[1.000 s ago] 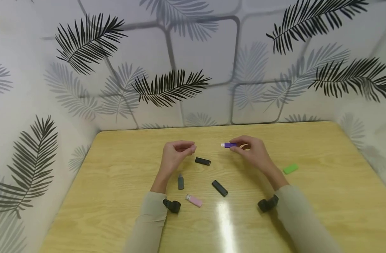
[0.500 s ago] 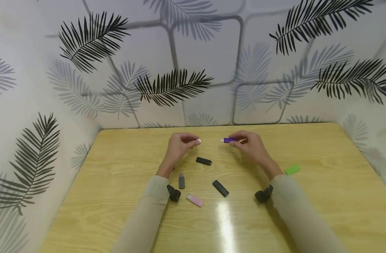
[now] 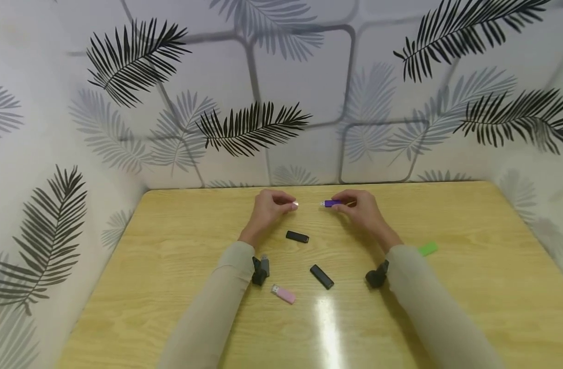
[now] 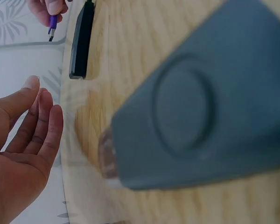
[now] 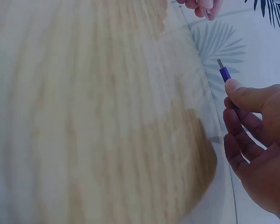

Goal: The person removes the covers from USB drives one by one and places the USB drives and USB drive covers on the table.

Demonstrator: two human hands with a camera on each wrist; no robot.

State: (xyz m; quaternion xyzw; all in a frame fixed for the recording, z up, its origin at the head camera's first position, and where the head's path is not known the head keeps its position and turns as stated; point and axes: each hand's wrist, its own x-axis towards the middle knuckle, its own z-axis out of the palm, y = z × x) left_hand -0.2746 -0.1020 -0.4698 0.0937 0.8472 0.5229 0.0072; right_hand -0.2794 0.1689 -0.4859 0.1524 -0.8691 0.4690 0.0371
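Near the desk's (image 3: pixel 193 220) far edge, the right hand (image 3: pixel 361 207) pinches the purple USB stick (image 3: pixel 332 203), its long axis crosswise, connector facing the left hand (image 3: pixel 268 210). Across a gap, the latter pinches a small pale piece (image 3: pixel 295 204), unidentifiable.

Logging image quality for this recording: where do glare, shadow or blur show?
Head view: a white glare streak on the table, a soft shadow beside the right sleeve; left wrist view: the grey USB stick looms large, out of focus; right wrist view: the table's grain blurred, the purple USB stick crisper.
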